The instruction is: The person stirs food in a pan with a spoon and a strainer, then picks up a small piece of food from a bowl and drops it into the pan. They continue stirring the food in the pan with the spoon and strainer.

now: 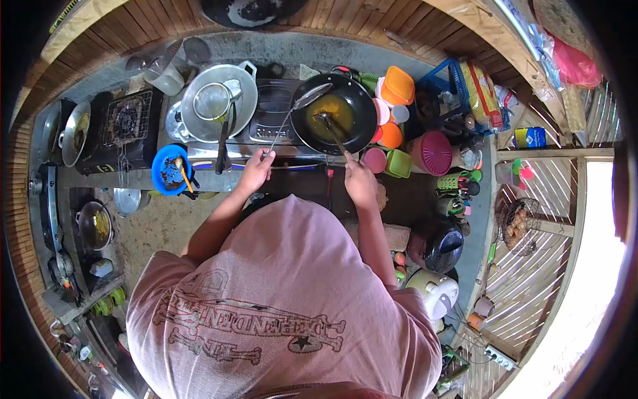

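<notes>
A black wok [362, 120] with yellow oil [325, 106] in its bottom sits on the stove [271, 114]. My left hand [258, 170] is closed on the thin handle of a long metal spatula [314, 95], whose flat head overlaps the wok's left rim, above the oil. In my right hand [359, 179] is the handle of a second spatula [337, 141]. Its dark end dips into the oil near the middle of the wok. Both hands are in front of the stove's front edge.
Left of the wok, a large aluminium pot [247, 110] carries a strainer [212, 102] and black-handled tongs [224, 143]. A blue bowl [159, 179] with a spoon stands further left. Orange, pink and green containers [399, 85] crowd the wok's right side.
</notes>
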### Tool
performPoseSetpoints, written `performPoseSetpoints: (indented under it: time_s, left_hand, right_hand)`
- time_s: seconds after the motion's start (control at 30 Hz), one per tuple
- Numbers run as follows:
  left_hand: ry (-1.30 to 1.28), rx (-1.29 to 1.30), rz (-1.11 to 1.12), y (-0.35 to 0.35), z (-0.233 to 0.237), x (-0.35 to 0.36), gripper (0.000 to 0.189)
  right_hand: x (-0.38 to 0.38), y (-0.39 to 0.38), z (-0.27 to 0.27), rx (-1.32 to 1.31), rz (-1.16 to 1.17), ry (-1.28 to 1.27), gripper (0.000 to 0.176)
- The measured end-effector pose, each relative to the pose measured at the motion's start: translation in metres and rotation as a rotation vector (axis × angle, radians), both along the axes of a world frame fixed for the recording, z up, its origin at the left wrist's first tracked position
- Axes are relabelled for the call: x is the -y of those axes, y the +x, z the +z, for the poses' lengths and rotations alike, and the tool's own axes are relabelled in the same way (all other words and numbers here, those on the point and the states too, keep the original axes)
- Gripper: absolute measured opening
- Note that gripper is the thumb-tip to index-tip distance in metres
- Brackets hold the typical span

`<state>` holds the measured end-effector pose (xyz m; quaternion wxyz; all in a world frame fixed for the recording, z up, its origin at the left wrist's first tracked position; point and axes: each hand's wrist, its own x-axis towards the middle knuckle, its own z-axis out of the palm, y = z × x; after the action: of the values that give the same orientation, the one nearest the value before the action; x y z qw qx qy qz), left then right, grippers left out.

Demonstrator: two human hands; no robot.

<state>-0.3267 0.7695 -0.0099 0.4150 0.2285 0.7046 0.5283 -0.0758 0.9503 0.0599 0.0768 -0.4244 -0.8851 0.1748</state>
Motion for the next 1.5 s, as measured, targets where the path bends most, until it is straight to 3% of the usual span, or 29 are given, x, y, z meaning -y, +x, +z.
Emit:
performPoseSetpoints:
  time_s: [0.3,0.47,0.73,0.97,1.2,1.5]
  left_hand:
    - [0.012,0.027,-0.013,0.002,0.003,0.000,0.035]
    - [0.017,0.024,-0.012,0.001,0.005,0.003,0.037]
    - [-0.001,0.011,0.008,0.001,0.008,0.007,0.039]
    - [0.009,-0.002,0.010,0.002,0.010,0.005,0.038]
    - [0.022,0.015,0.004,0.002,0.011,0.001,0.037]
    - [0.031,0.026,0.003,0.001,0.005,0.004,0.036]
  right_hand:
    - [-0.010,-0.010,-0.005,-0.111,-0.005,-0.005,0.035]
    - [-0.004,0.014,0.018,-0.060,-0.057,0.021,0.037]
    - [-0.005,0.053,0.005,-0.016,-0.051,-0.002,0.038]
    - [-0.009,0.035,-0.012,-0.138,-0.035,0.088,0.039]
    - [-0.015,0.003,-0.004,-0.027,-0.070,0.068,0.038]
    - [-0.006,0.024,0.005,-0.062,-0.036,0.104,0.037]
